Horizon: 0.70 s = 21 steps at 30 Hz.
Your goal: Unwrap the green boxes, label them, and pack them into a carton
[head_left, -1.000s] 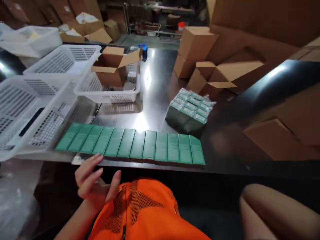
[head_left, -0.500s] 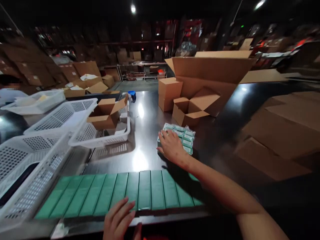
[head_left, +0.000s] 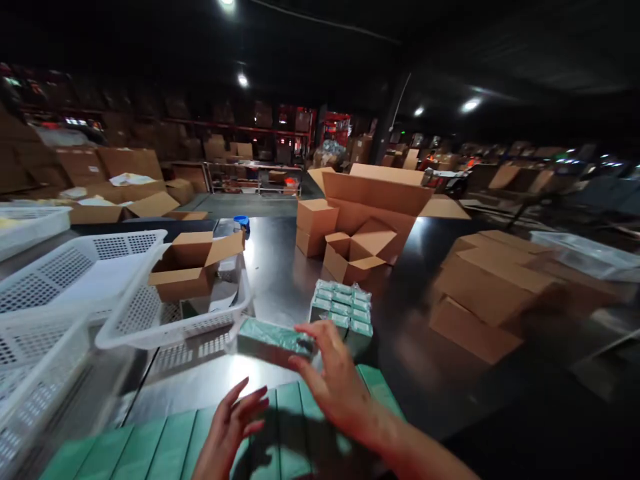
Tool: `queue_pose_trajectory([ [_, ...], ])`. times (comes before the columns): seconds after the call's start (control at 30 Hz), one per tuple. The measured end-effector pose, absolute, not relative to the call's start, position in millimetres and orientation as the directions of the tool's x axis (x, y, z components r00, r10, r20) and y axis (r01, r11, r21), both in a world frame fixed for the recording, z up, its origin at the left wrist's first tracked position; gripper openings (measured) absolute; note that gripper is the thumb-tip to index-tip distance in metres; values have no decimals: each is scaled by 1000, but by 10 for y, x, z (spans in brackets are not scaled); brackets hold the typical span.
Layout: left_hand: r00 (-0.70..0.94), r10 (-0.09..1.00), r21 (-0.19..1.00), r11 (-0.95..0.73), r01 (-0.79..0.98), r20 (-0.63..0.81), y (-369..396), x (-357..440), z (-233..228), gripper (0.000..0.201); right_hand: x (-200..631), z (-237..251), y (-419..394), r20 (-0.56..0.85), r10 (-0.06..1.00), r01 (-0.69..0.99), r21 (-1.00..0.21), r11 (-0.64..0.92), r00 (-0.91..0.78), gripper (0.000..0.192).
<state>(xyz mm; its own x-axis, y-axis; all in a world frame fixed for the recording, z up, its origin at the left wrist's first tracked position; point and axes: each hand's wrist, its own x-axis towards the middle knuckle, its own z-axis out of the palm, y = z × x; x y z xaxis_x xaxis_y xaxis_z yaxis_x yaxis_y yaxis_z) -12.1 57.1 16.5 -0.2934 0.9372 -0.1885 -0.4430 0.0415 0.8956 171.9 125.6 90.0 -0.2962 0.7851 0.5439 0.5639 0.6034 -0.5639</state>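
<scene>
- The fingers (head_left: 311, 347) of the right hand (head_left: 334, 383) pinch one end of a slim green carton wrapped in clear film (head_left: 273, 341), lifted off the dark glossy bench (head_left: 280, 273); the carton hangs just in front of the shrink-wrapped block of green cartons (head_left: 341, 312).
- The left hand (head_left: 231, 427) hovers nearer the person than that block, fingers loosely spread and holding nothing, over the flat row of green cartons (head_left: 210, 443).
- To do this well, I judge the loose hand should support the carton's free end, keeping it level so the film does not slip.
- Left of the block, a white perforated plastic basket (head_left: 173, 323) carries an open brown cardboard box (head_left: 193, 267).
- Half a second ago the right hand lay flat on the block and the left hand's fingers touched the row; now the right one is lifted with a carton and the left is raised.
</scene>
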Motion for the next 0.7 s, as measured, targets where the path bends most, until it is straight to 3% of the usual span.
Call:
queue_pose_trajectory([
  [0.07, -157, 935, 701, 121, -703, -318, 638, -78, 380, 67, 1591, 729, 940, 579, 768, 422, -646, 636, -273, 41],
  [0.17, -79, 896, 579, 213, -787, -437, 663, -95, 609, 68, 1473, 405, 657, 679, 577, 258, -520, 814, -453, 72],
  [0.27, -89, 879, 615, 253, -747, -469, 592, -175, 624, 69, 1435, 215, 575, 642, 482, 181, -477, 860, -596, 79],
  [0.43, -54, 905, 677, 275, -683, -423, 327, -334, 316, 54, 1113, 157, 573, 716, 559, 374, -425, 824, -417, 33],
  [0.5, -89, 915, 695, 232, -680, -393, 221, -438, 224, 52, 885, 168, 546, 763, 518, 433, -346, 833, -386, 22],
  [0.57, -168, 919, 739, 168, -653, -357, 138, -593, 198, 58, 686, 217, 504, 772, 437, 387, -268, 883, -461, 23],
  [0.6, -215, 918, 773, 136, -619, -334, 103, -689, 207, 62, 615, 258, 491, 755, 419, 326, -282, 902, -505, 18],
  [0.67, -276, 925, 860, 93, -501, -261, 38, -903, 248, 64, 530, 362, 526, 703, 475, 204, -438, 875, -529, 8],
  [0.7, -275, 937, 900, 81, -429, -215, 4, -1008, 270, 62, 504, 414, 583, 668, 556, 170, -553, 816, -495, 23],
])
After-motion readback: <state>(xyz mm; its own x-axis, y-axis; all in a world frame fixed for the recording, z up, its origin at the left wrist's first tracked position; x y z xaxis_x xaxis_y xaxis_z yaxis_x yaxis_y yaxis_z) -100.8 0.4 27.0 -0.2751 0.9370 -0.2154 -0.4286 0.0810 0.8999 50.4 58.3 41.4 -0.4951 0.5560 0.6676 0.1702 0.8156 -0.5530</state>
